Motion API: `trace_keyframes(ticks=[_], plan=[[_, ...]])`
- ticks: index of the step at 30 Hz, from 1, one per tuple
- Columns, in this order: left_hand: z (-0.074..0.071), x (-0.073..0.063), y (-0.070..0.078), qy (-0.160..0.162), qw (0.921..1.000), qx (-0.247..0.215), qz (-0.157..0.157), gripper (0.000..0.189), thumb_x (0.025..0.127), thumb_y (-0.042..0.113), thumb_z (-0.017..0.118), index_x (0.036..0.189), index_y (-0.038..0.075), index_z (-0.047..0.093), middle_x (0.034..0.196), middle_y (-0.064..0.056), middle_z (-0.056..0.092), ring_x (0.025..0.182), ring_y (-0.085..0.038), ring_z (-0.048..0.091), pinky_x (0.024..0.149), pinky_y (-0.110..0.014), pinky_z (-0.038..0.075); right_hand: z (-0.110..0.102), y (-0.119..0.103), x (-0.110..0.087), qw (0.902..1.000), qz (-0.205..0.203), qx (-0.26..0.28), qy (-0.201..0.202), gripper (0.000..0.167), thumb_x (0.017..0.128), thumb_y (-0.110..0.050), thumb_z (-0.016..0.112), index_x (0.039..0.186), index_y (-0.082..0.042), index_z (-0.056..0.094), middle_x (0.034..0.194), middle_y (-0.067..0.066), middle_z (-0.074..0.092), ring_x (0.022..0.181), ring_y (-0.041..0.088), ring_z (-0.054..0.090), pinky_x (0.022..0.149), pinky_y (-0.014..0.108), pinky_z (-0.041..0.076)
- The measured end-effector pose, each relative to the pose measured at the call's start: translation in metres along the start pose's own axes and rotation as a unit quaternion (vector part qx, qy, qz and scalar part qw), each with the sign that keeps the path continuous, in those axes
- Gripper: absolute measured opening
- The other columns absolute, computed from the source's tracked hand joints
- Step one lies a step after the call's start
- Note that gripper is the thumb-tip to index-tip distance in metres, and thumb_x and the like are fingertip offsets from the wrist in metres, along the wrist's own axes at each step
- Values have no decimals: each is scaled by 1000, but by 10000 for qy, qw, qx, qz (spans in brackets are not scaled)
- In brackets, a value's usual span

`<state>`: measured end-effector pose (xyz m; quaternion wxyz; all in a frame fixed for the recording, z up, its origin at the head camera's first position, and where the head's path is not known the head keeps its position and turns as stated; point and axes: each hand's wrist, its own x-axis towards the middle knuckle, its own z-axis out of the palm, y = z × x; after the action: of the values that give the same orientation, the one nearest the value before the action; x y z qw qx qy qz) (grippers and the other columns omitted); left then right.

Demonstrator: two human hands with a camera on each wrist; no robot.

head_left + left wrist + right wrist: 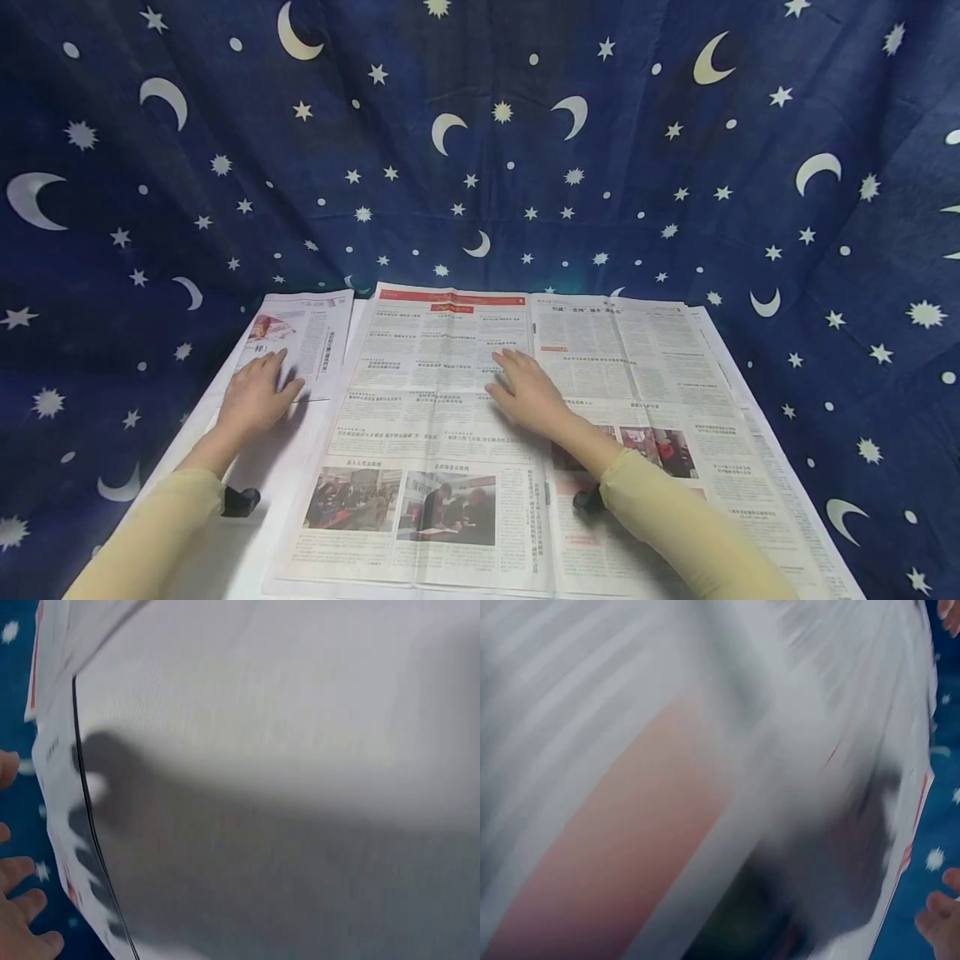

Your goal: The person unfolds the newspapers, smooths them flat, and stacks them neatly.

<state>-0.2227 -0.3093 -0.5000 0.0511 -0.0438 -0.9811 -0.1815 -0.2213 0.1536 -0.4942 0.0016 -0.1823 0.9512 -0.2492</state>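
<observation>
A large newspaper (442, 417) lies spread open, its left page bearing a red banner and two photographs. Over that page, beside the centre fold, my right hand (531, 396) hovers with fingers spread and nothing in them. My left hand (258, 392) is above the lower part of a smaller newspaper sheet (330, 321) at the left, its fingers relaxed and thumb apart. Fingers of the left hand (22, 907) show at the edge of the left wrist view, and those of the right hand (941, 919) in the blurred right wrist view.
Both papers lie on a white table (288, 467), whose surface shows between them and along the left side. More sheets stick out under the large newspaper's right edge. A dark blue curtain (480, 167) with moons and stars hangs behind the table and on both sides.
</observation>
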Motion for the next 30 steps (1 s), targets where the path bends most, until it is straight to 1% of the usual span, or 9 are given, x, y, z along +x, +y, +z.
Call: trace_keyframes(ticks=[4,7,9,11,16,21,24,27,30], plan=[[-9,0,-20,-36,9988,-78,-483,68,101,32,55,147,-15,36,142,-43,40,129,-62,38,104,-72,33,12,-33,14,9959,-26,862,-273,58,105,-38,55,156,-16,43,162,8,38,150,27,32,122,47,26],[-16,-1,-32,-386,9931,-259,-1081,71,101,31,54,149,-15,32,144,-44,36,127,-64,39,101,-74,36,23,-59,24,9882,-52,1450,-490,53,106,-34,52,156,-17,44,158,6,43,144,24,43,118,43,34],[-21,-2,-38,-692,9859,-399,-1467,73,101,33,52,151,-15,27,145,-45,33,125,-63,39,100,-76,35,31,-76,29,9814,-81,1812,-630,51,107,-32,51,155,-17,45,156,5,47,138,23,50,114,41,40],[-24,-3,-42,-882,9803,-492,-1698,73,101,32,52,150,-16,27,142,-44,36,118,-61,45,97,-74,38,40,-93,35,9738,-117,2143,-758,49,107,-29,50,154,-16,46,153,4,50,133,21,55,110,38,45],[-26,-4,-46,-969,9749,-490,-1942,65,99,26,54,141,-19,34,129,-43,46,97,-49,52,85,-65,45,65,-130,48,9467,101,3026,-1102,46,107,-26,51,152,-13,49,146,1,57,128,14,58,103,30,50],[-20,-1,-45,-938,9659,-528,-2356,62,98,26,56,137,-18,38,126,-40,49,99,-49,51,85,-65,45,86,-161,56,9067,598,3922,-1433,47,105,-24,55,148,-8,52,135,6,64,116,15,65,93,26,55],[-19,1,-43,-916,9636,-490,-2465,62,97,26,59,136,-18,40,124,-39,49,102,-51,47,87,-67,42,96,-174,60,8903,865,4189,-1564,47,103,-22,57,147,-7,53,131,7,66,112,17,68,92,28,56],[-19,2,-40,-885,9638,-421,-2481,60,97,23,60,135,-18,40,122,-39,49,103,-52,44,88,-69,40,102,-184,62,8844,1010,4269,-1594,46,102,-20,56,146,-7,54,129,7,66,111,18,68,92,29,56],[-21,2,-36,-853,9620,-460,-2552,60,97,21,60,136,-19,37,123,-40,47,104,-53,42,91,-70,40,106,-187,63,8834,1066,4277,-1593,46,101,-18,56,146,-7,54,130,6,65,110,16,67,93,29,56]])
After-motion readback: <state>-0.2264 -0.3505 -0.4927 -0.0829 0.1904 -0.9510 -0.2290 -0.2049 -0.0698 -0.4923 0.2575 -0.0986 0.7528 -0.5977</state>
